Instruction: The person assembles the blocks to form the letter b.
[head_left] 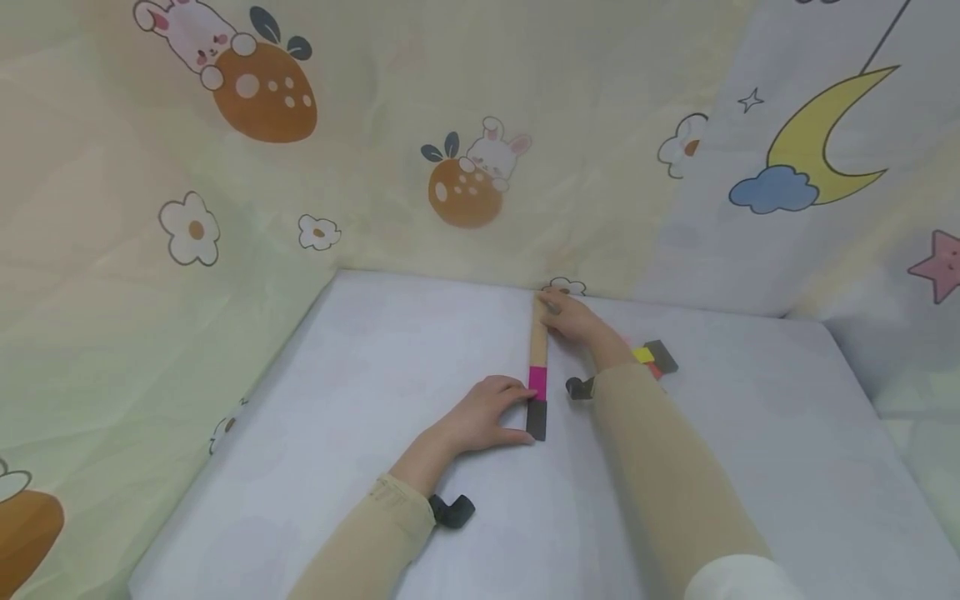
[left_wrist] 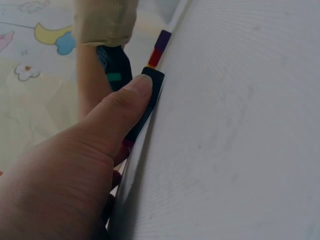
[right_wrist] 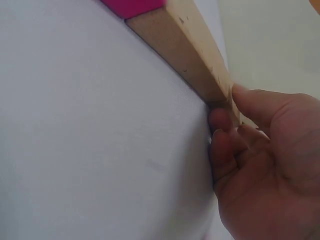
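Note:
A straight row of blocks lies on the white table: a long plain wooden block (head_left: pixel 538 343) at the far end, a magenta block (head_left: pixel 538 380), then a dark block (head_left: pixel 537 422) nearest me. My left hand (head_left: pixel 483 414) holds the near end, index finger at the magenta block and thumb at the dark one; in the left wrist view the thumb lies against the dark block (left_wrist: pixel 152 92). With thumb and fingertips, my right hand (head_left: pixel 573 319) pinches the far end of the wooden block (right_wrist: pixel 185 55). Its fingertips are partly hidden behind the wood in the right wrist view.
Right of my right forearm lies a small group of coloured blocks, including a yellow block (head_left: pixel 642 355) and a dark grey block (head_left: pixel 662 357). The white table (head_left: pixel 337 375) meets a printed cloth backdrop (head_left: pixel 375 150) just beyond the row's far end.

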